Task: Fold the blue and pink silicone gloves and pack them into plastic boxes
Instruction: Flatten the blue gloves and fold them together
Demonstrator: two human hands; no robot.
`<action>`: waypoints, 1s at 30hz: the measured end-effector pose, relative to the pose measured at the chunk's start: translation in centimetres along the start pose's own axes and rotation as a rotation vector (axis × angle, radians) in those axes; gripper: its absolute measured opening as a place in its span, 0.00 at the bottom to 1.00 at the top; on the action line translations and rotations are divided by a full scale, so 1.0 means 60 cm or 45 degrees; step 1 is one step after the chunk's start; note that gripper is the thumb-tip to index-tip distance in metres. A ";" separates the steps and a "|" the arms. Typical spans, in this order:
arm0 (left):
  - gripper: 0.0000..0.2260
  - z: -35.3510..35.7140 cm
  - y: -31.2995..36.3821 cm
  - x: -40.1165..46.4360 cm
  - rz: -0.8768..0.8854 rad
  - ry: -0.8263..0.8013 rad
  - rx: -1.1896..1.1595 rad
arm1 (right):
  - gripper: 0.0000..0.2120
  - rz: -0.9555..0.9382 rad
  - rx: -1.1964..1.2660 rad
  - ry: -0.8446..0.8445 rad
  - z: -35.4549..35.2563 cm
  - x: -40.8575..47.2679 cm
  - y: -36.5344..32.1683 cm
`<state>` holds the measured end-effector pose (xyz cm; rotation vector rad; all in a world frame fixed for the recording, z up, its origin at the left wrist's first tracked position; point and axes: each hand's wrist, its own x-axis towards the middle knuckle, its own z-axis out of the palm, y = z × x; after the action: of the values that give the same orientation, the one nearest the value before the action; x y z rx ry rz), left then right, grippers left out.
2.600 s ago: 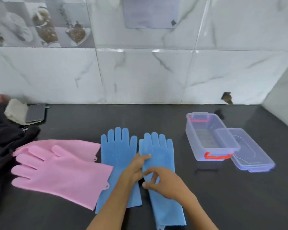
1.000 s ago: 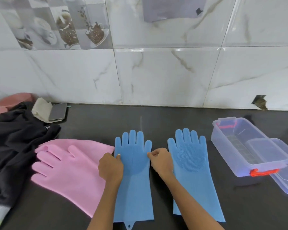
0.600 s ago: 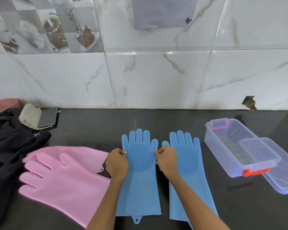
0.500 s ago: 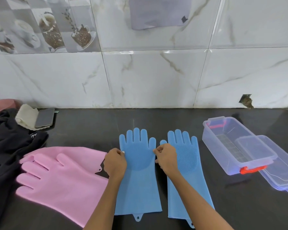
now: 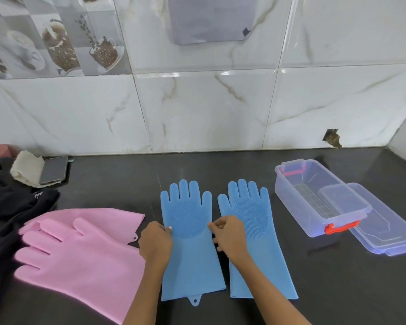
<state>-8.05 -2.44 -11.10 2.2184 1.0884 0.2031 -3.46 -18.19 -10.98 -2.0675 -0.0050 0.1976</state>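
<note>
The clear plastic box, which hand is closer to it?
Right. The right hand pinches the left blue glove's edge, nearer the plastic box. The left hand grips the opposite edge, farther away.

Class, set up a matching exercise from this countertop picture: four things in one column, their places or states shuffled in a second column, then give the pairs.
1. left blue glove
2. pink gloves
3. plastic box
4. phone

A. open, lid beside it
B. far left, by the wall
C. pinched at both edges by the hands
D. stacked, left of the blue pair

Pairs: 1-C, 2-D, 3-A, 4-B
</note>
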 end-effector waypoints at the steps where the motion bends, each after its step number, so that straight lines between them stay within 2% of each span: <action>1: 0.08 -0.002 -0.001 -0.002 0.008 0.010 -0.008 | 0.09 -0.017 -0.031 0.019 0.005 -0.002 0.001; 5: 0.06 -0.007 -0.007 -0.005 0.044 0.023 -0.023 | 0.11 -0.016 -0.075 0.010 0.008 -0.005 0.006; 9: 0.06 -0.006 -0.006 -0.014 0.059 0.069 -0.010 | 0.11 0.011 0.028 -0.033 -0.007 -0.007 0.010; 13: 0.06 0.000 -0.006 -0.019 0.074 0.104 -0.069 | 0.10 -0.004 0.073 0.251 -0.078 0.011 0.027; 15: 0.06 0.003 -0.007 -0.018 0.081 0.113 -0.087 | 0.09 0.033 -0.006 0.409 -0.125 0.026 0.047; 17: 0.06 0.005 -0.006 -0.016 0.077 0.121 -0.098 | 0.09 0.077 -0.095 0.477 -0.158 0.038 0.069; 22: 0.05 0.008 0.002 -0.012 0.097 0.135 -0.074 | 0.10 0.118 -0.168 0.451 -0.171 0.053 0.095; 26: 0.08 0.013 0.027 -0.033 0.208 0.240 -0.098 | 0.11 0.116 -0.145 0.386 -0.176 0.066 0.101; 28: 0.06 0.032 0.053 -0.058 0.333 0.139 -0.160 | 0.12 0.142 -0.130 0.322 -0.183 0.072 0.105; 30: 0.10 0.064 0.082 -0.082 0.384 -0.123 -0.145 | 0.13 0.182 -0.127 0.249 -0.191 0.077 0.108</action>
<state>-6.49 -10.20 -10.37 2.2550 0.6708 0.2760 2.19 -30.92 -11.88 -2.1801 0.2583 0.0833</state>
